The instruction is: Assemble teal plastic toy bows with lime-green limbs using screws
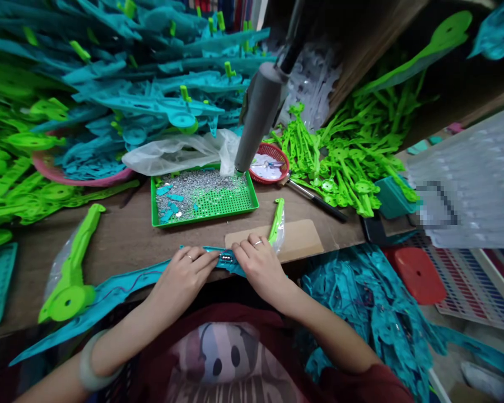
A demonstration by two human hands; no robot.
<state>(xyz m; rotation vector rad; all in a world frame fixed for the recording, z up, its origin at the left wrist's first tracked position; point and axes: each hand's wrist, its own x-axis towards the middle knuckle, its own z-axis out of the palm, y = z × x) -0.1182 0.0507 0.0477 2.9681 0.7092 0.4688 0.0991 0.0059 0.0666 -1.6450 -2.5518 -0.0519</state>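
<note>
Seen from the head camera, both hands meet at the near edge of the worktop, straight in front of the green tray. The left hand and the right hand each close a narrow grip on one long teal strip. The fingers are curled over its top and the fingertips of the two hands nearly touch. Between them sits a small dark metal part on the strip, too small to make out further. The thumbs are hidden under the fingers, so the underside of the hold does not show. The strip runs from the hands out to the left of the tray and off the worktop edge. Its right end is covered by the right hand.

A pale bangle sits on the left wrist.

The tray holds a heap of small silvery screws and a few teal bits. A grey power screwdriver hangs over the tray's back right corner, its top cut off by the picture edge. Just right of the tray is a red basket, partly hidden behind the tool. A crumpled plastic bag lies behind the tray. A green handle lies well to the tray's left, and a slim green piece lies to its right, beside a cardboard pad. Heaps of teal parts and green parts rise behind and to the right of the tray, their single pieces hard to tell apart.
</note>
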